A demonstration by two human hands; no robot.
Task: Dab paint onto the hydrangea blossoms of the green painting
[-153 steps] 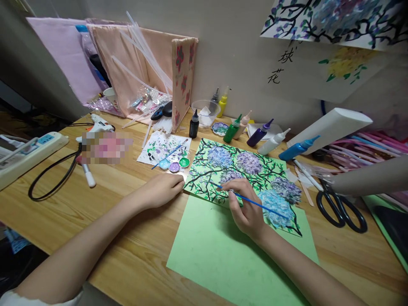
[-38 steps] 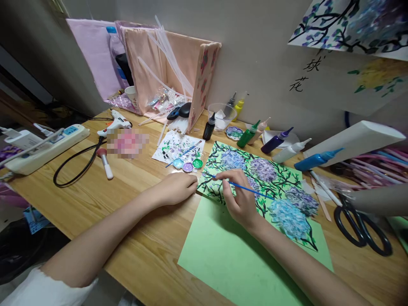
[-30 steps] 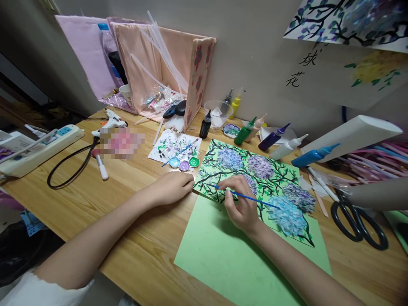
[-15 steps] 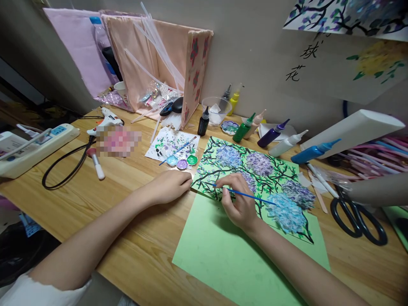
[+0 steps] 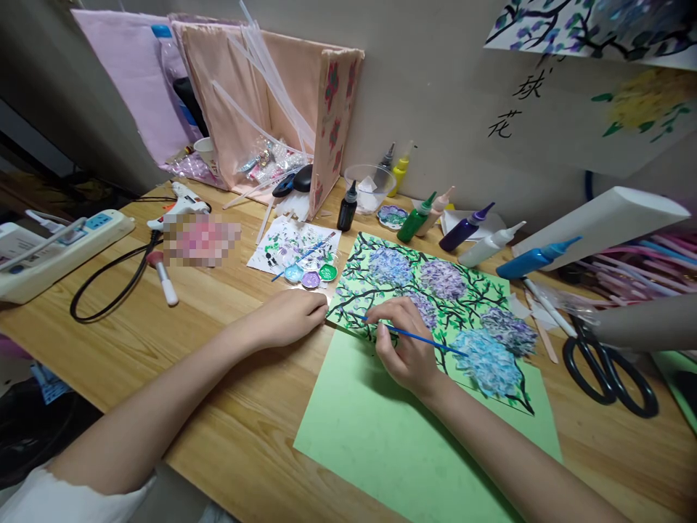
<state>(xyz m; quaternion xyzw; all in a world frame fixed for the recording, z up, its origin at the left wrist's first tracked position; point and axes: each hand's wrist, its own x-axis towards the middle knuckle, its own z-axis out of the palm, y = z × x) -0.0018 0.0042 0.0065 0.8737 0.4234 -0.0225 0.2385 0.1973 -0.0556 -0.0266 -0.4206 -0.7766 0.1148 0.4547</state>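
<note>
My right hand (image 5: 406, 345) pinches a thin blue paintbrush (image 5: 428, 339) over the painting (image 5: 348, 263). Its tip is at the painting's lower left part, among black branches and small green leaves. The painting shows blue, purple and turquoise flower clusters and lies on a larger sheet of green paper (image 5: 348, 421). At the painting's left corner my left hand (image 5: 294, 317) rests on the table, fingers curled together against the edge. Just beyond it sit a small palette (image 5: 310, 280) with blue, purple and green paint, a second paintbrush (image 5: 305, 256) and a paint-smudged white paper (image 5: 266, 247).
Behind the painting stand or lean several paint bottles (image 5: 417, 220) and a clear plastic cup (image 5: 370, 190). Black-handled scissors (image 5: 610, 370) lie at the right. On the left are a glue gun (image 5: 179, 207), a power strip (image 5: 70, 250) and a makeup-type brush (image 5: 163, 282).
The paintbrush in my right hand has tilted slightly, its rear end now a little lower and further left. My left hand stays in place at the painting's edge.
</note>
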